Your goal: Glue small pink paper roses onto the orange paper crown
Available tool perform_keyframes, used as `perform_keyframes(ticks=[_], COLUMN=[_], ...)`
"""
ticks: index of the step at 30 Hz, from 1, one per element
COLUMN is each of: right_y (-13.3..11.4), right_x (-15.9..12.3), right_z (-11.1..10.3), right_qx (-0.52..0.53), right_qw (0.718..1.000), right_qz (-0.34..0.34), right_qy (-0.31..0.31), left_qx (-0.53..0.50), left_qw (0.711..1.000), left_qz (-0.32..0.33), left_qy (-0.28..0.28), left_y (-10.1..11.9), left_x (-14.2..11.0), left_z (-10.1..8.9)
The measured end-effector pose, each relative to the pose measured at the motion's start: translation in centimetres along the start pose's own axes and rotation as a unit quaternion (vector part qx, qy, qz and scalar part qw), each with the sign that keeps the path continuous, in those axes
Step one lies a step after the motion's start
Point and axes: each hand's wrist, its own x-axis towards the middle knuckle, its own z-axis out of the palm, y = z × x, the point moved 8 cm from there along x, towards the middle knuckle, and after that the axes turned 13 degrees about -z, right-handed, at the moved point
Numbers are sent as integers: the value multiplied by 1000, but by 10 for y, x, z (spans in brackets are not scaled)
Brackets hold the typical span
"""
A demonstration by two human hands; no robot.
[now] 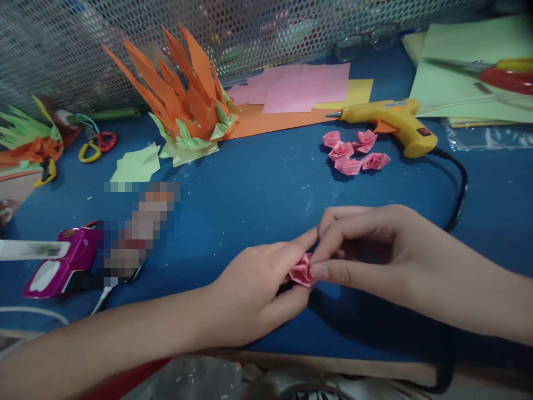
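A small pink paper rose (pixel 300 271) is held between both hands, just above the blue table near its front edge. My left hand (pixel 266 283) comes in from the left and has its fingers closed around the rose's side and base. From the right, my right hand (pixel 366 255) pinches the rose's folded edge between thumb and forefinger. The rose's underside is hidden by the fingers. Beyond the hands lies a cluster of several finished pink paper roses (pixel 341 150). Beside them rests a yellow glue gun (pixel 389 118), its nozzle pointing left.
Orange folded-paper spikes (pixel 189 103) stand at the back, beside pink paper sheets (pixel 306 83). Small scissors (pixel 97 145) lie left; red-handled scissors (pixel 508 78) rest on green paper (pixel 458 47). A purple object (pixel 69 266) sits left. The glue gun's black cord (pixel 463 189) runs down the right side.
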Motion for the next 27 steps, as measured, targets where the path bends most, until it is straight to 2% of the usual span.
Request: perform_keyframes(ticks=[3, 6, 9, 11, 14, 16, 18, 22, 24, 27], right_y=[-4, -9, -23, -35, -50, -56, -62, -61, -53, -38], right_x=[1, 1, -2, -7, -18, -25, -28, -23, -15, -6], right_z=[0, 2, 3, 7, 20, 27, 26, 17, 7, -13], right_qx=[-19, -62, -128, -192, -288, -329, -341, -325, -317, -256], right_qw=[999, 995, 979, 952, 890, 858, 846, 862, 891, 939], right_qz=[-34, -66, -152, -233, -345, -382, -403, -385, -324, -220], right_qy=[-8, -27, -35, -41, -78, -99, -80, -54, -20, 68], left_qx=[-8, -12, 3, 8, 21, 35, 30, -60, -129, -229], left_qw=[1000, 1000, 1000, 1000, 998, 997, 996, 996, 991, 968], left_qz=[-15, -20, -15, 2, 24, 26, 36, 56, 38, 10], left_qy=[19, 10, -5, -22, -51, -68, -72, -45, -6, 100], left_y=[-3, -5, -2, 2, 6, 5, 3, 0, -6, -15], left_x=[-2, -3, -3, -2, -2, -2, -4, -7, -6, -5], left_z=[-1, -1, -1, -1, 1, 4, 6, 3, -4, -21])
